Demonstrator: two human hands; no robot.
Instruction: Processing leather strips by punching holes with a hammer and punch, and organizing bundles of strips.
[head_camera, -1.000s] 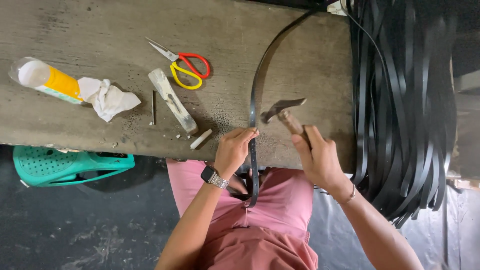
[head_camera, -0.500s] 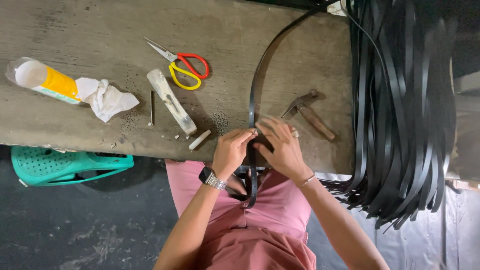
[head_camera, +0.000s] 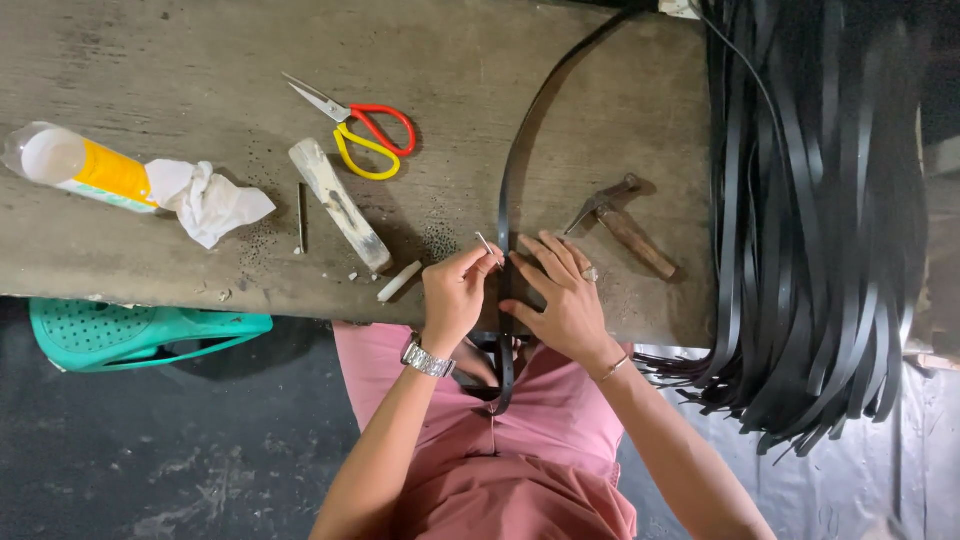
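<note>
A wide, worn surface (head_camera: 150, 260) carries the work; a thick bundle of black straps (head_camera: 820, 230) hangs over its right end. One black strap (head_camera: 520, 160) curves down the surface to its near edge, between the hands. The right hand (head_camera: 565, 295) lies flat on the strap, fingers spread, gripping nothing; the left hand (head_camera: 458, 292) pinches a small nail (head_camera: 488, 248) just beside the strap. To go well, the pinned strap should stay flat and the nail upright. A hammer (head_camera: 625, 225) lies close beyond the right hand. Scissors (head_camera: 360, 130), a whitish stick (head_camera: 338, 203), a glue bottle (head_camera: 75, 165) and a crumpled rag (head_camera: 210, 200) lie well apart to the left, not in the way.
</note>
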